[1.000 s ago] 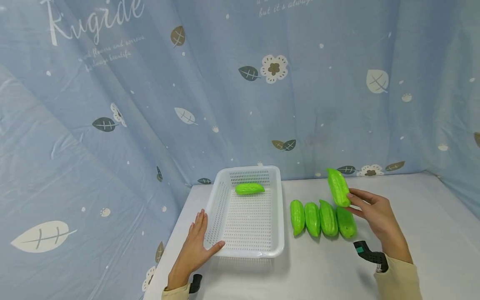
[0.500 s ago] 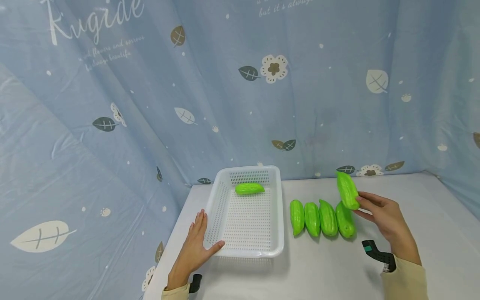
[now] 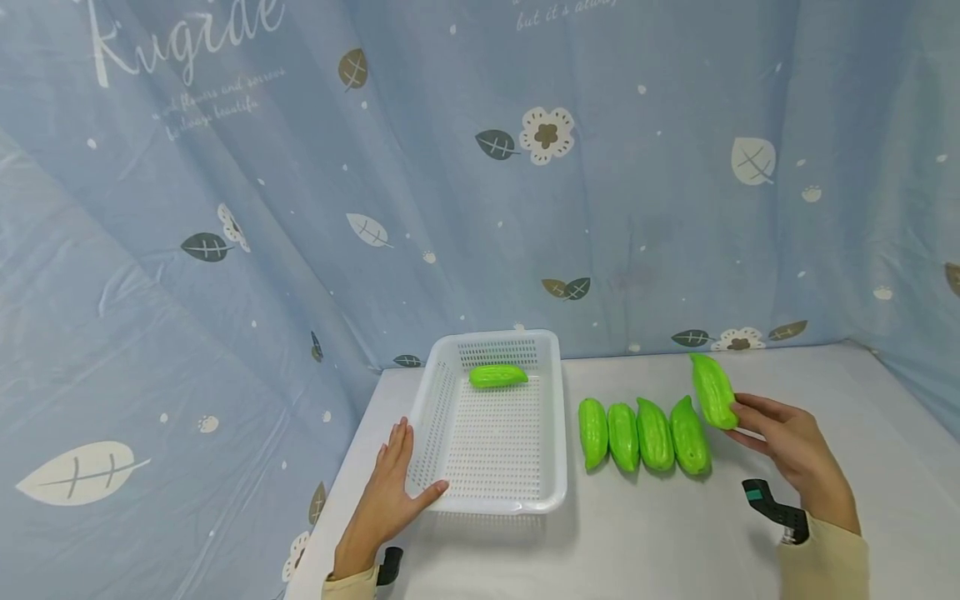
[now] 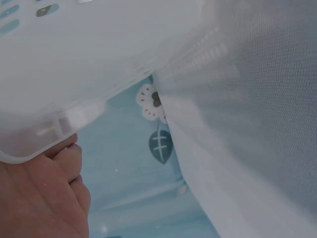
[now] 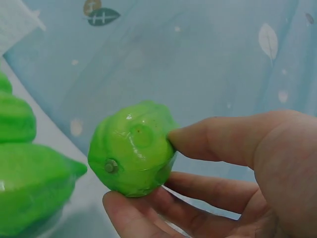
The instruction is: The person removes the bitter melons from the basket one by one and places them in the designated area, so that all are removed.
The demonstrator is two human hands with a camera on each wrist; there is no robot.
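Observation:
My right hand (image 3: 795, 442) pinches a bright green bitter melon (image 3: 712, 390) between thumb and fingers, at the right end of a row of bitter melons. In the right wrist view the blunt end of the held bitter melon (image 5: 133, 148) faces the camera, a stem stub on it. My left hand (image 3: 386, 500) lies with straight fingers along the left side of a white plastic basket (image 3: 561, 433), thumb at its front rim. Another bitter melon (image 3: 498, 376) lies crosswise at the basket's back. From the left wrist, the left hand (image 4: 44, 198) touches the basket's edge.
Several bitter melons (image 3: 656, 435) lie side by side on the white tabletop (image 3: 637, 542), right of the basket. A blue patterned curtain (image 3: 637, 208) hangs behind the table and along its left side.
My right hand has moved right and slightly toward me with the held bitter melon, from above the row to its right end. The left hand and basket have stayed put.

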